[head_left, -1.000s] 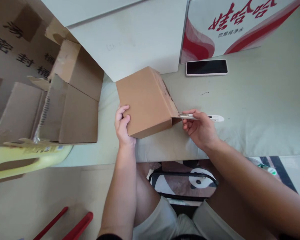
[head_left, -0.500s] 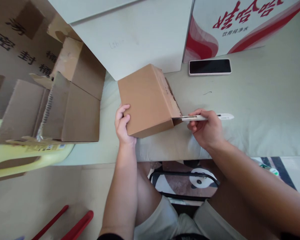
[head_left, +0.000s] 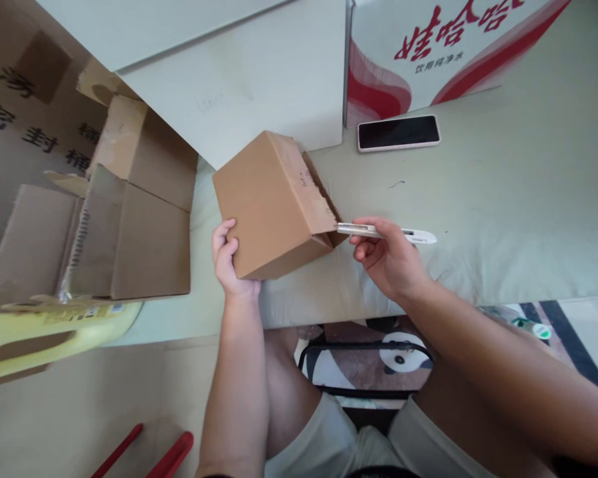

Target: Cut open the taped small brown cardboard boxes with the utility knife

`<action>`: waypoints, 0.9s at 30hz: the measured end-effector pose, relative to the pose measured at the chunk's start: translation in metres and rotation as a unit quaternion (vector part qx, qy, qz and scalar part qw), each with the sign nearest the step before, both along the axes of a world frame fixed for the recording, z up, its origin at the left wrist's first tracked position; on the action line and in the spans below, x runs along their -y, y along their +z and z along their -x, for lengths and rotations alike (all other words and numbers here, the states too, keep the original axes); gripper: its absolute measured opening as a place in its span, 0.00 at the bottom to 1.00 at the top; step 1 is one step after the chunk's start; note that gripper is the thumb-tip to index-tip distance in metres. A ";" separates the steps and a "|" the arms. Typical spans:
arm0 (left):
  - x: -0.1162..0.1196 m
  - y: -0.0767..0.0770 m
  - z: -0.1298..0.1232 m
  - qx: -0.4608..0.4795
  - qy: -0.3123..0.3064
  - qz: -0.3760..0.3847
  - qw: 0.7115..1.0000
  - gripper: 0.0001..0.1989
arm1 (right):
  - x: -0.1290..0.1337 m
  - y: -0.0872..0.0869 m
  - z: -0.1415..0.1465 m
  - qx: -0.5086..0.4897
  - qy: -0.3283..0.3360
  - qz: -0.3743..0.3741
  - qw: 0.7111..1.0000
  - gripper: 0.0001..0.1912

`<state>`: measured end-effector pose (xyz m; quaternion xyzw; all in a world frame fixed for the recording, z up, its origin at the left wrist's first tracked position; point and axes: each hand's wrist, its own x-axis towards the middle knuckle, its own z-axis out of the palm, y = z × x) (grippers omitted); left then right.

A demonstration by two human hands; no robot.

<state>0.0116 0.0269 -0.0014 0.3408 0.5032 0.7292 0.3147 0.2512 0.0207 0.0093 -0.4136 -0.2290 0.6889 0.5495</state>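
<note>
A brown cardboard box rests tilted on the pale green cloth surface. My left hand grips its lower left corner, fingers over the near face and the palm beneath. The box's right end has a ragged, torn edge and a flap standing out. In my right hand is a white utility knife, held between thumb and fingers. Its front end meets the box's right edge near the lower corner; the blade itself is hidden or too small to make out.
A phone lies behind my right hand. White boxes and a red-and-white carton stand at the back. At left are opened cardboard boxes and a yellow plastic container. Red handles show below.
The knife has pulled back from the box's lower corner and now sits slightly higher along the torn edge. Its blade no longer shows. The whole view has shifted, moving everything leftward.
</note>
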 end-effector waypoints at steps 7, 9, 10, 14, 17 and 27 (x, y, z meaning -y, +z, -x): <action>-0.002 0.002 -0.005 0.019 -0.012 0.003 1.000 0.14 | 0.006 0.003 0.000 0.048 0.054 -0.009 0.997 0.16; -0.002 0.002 -0.006 0.015 -0.014 0.006 1.000 0.14 | 0.007 0.004 0.000 0.048 0.058 -0.010 0.997 0.15; -0.002 0.003 -0.006 0.012 -0.013 0.007 1.000 0.14 | 0.007 0.004 0.000 0.045 0.051 -0.011 0.998 0.15; -0.001 0.005 -0.006 0.003 -0.003 0.019 1.000 0.14 | 0.005 0.007 -0.004 0.034 0.017 -0.016 0.999 0.13; 0.000 0.007 -0.009 0.002 -0.005 0.028 1.000 0.15 | 0.008 0.010 -0.013 0.047 0.007 -0.022 0.999 0.13; 0.008 0.011 -0.032 -0.012 -0.091 0.081 0.992 0.16 | 0.019 0.019 -0.062 0.080 -0.074 -0.072 0.991 0.13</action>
